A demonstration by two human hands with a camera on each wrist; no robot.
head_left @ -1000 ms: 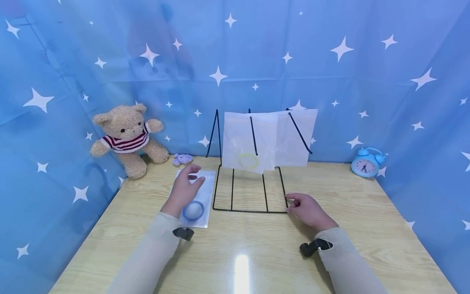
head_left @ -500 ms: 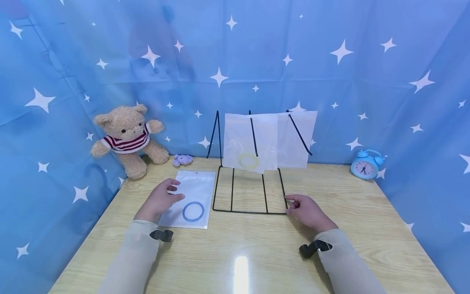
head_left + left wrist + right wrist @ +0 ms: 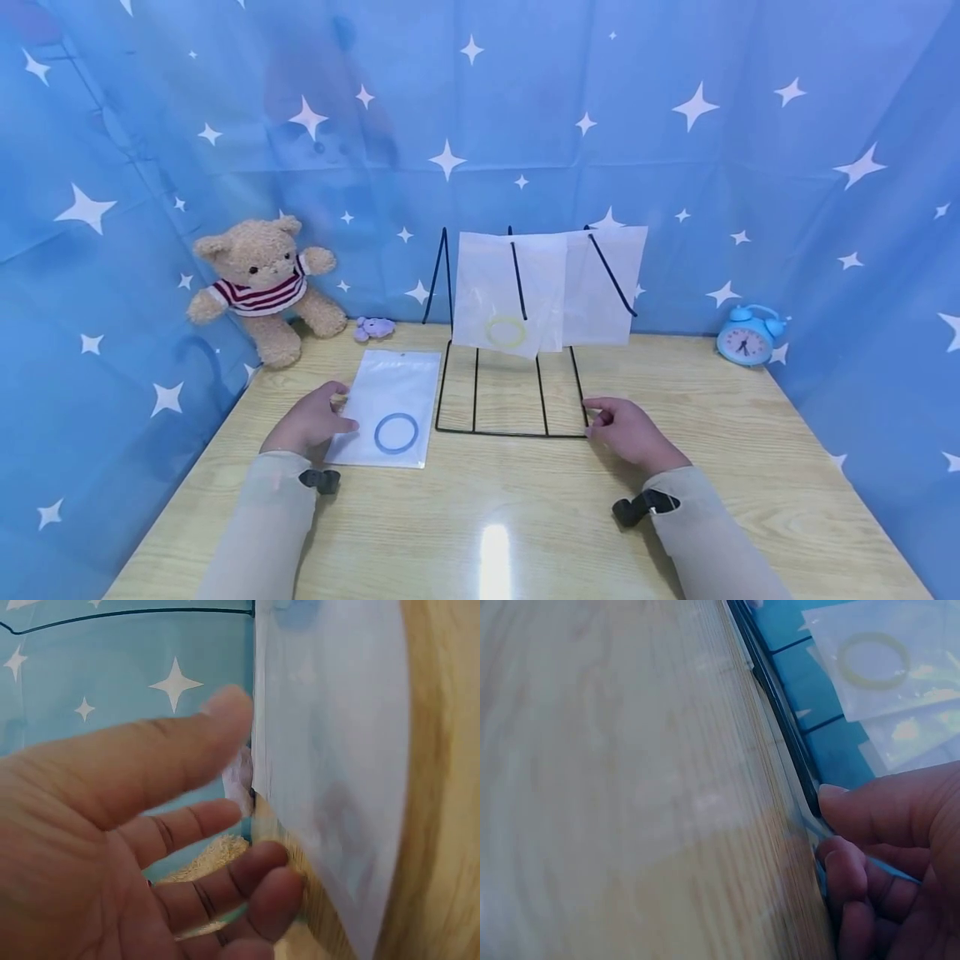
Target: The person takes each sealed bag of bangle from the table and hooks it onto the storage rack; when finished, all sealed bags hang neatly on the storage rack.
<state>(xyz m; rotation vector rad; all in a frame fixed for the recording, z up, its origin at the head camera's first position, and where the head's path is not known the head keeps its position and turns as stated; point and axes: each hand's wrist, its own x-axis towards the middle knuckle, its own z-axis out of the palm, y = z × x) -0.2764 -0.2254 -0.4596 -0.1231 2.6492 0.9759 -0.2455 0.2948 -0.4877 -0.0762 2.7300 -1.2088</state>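
A flat white plastic bag (image 3: pixel 375 396), with a blue ring (image 3: pixel 396 433) showing at its lower part, lies on the table left of the black wire rack (image 3: pixel 491 434). At the bag's left edge is my left hand (image 3: pixel 307 419). Its fingers and thumb are apart and loosely bent, with nothing between them in the left wrist view; whether a fingertip touches the bag I cannot tell. My right hand (image 3: pixel 628 431) pinches the rack's front right corner between thumb and fingers. A bag with a yellow ring (image 3: pixel 506 332) hangs on the rack's middle prong, and more white bags (image 3: pixel 600 287) hang toward the right prong.
The rack's left prong (image 3: pixel 435 275) bears no bag. At the back left sit a teddy bear (image 3: pixel 262 283) and a small purple toy (image 3: pixel 373 328). A blue alarm clock (image 3: pixel 750 335) stands at the back right. Starry blue cloth (image 3: pixel 525 100) encloses the wooden table (image 3: pixel 570 517).
My left hand has drawn back to the left from above the bag to its left edge, uncovering the bag. The right hand has stayed on the rack's corner.
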